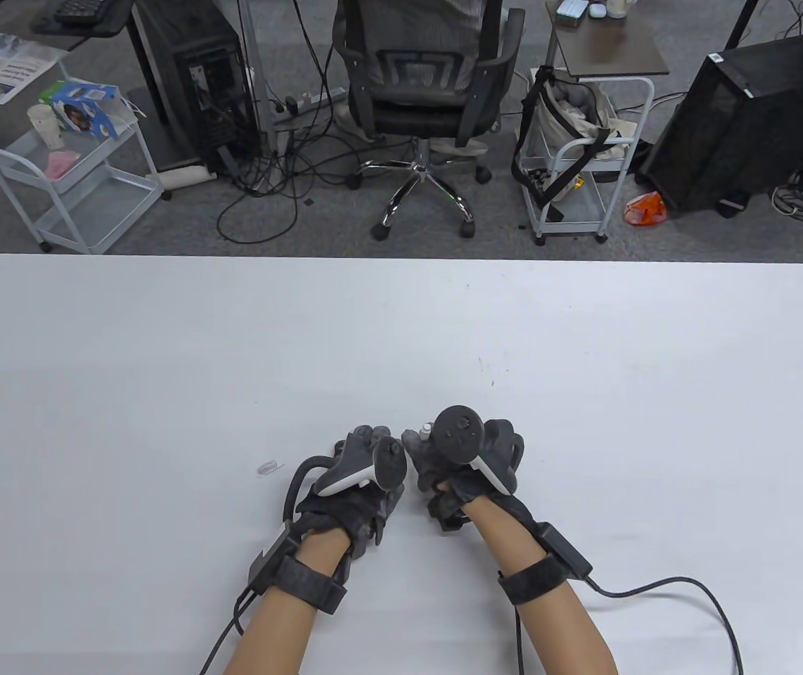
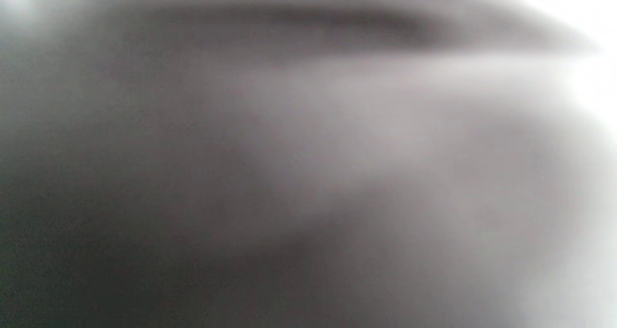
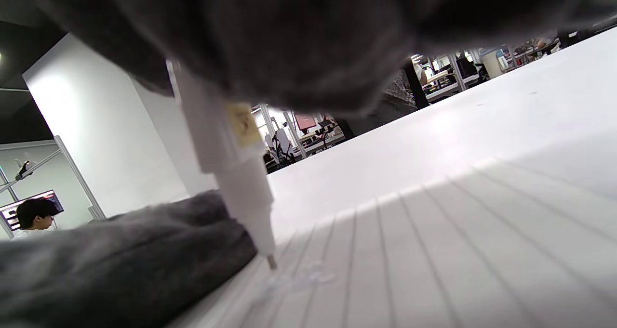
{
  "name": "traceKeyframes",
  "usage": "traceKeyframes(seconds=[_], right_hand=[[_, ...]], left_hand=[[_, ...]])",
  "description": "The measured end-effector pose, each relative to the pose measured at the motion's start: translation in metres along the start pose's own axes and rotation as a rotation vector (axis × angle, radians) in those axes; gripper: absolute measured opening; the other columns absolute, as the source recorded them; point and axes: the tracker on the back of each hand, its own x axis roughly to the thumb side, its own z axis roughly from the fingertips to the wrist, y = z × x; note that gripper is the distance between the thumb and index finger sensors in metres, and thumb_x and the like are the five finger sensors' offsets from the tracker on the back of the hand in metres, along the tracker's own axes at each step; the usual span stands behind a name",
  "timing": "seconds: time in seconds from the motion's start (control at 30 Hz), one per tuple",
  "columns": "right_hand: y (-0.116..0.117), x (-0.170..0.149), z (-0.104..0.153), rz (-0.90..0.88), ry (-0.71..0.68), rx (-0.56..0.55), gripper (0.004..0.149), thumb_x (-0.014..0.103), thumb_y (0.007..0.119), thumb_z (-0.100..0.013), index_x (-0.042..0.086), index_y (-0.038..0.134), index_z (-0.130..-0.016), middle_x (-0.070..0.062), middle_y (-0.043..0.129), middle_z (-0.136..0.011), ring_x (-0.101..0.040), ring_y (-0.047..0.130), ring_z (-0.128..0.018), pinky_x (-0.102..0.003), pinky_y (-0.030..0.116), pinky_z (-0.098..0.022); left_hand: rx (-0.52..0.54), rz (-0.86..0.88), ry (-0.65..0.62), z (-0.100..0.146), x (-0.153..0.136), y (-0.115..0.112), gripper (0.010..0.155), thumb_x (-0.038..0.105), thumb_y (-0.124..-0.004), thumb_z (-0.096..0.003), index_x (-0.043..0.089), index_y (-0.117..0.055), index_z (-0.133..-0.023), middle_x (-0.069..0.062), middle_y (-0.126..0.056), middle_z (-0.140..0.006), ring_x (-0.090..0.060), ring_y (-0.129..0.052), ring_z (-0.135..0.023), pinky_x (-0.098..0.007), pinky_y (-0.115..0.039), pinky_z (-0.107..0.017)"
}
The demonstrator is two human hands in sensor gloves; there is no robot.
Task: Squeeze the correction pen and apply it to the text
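Note:
My right hand (image 1: 437, 460) grips a white correction pen (image 3: 231, 169), held nearly upright. Its metal tip (image 3: 272, 263) touches a white lined sheet of paper (image 3: 458, 231), beside a small patch of wet fluid (image 3: 308, 276). The pen's top end shows above my fingers in the table view (image 1: 427, 428). My left hand (image 1: 366, 450) lies palm down on the sheet just left of the pen and holds nothing; its glove shows in the right wrist view (image 3: 120, 260). The left wrist view is a grey blur.
A small clear object (image 1: 269, 467), perhaps the pen cap, lies on the white table (image 1: 162, 365) left of my left hand. Cables run from both wrists off the front edge. An office chair (image 1: 419, 84) and carts stand beyond the far edge.

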Motion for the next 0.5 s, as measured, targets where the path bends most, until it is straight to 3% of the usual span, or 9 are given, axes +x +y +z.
traceKeyframes(seconds=[0.5], right_hand=[[-0.0034,-0.0047,-0.0007,0.04,0.02,-0.003,0.039,0.05,0.08,-0.041,0.014,0.093,-0.032,-0.003,0.098,-0.012,-0.022,0.092,-0.003,-0.043,0.085,-0.019]], left_hand=[[-0.002,0.002,-0.001,0.0001,0.0001,-0.0002,0.067,0.052,-0.043,-0.0505,0.032,-0.007,-0.103,0.003,0.003,-0.116,-0.025,-0.002,-0.112,-0.046,-0.016,-0.084]])
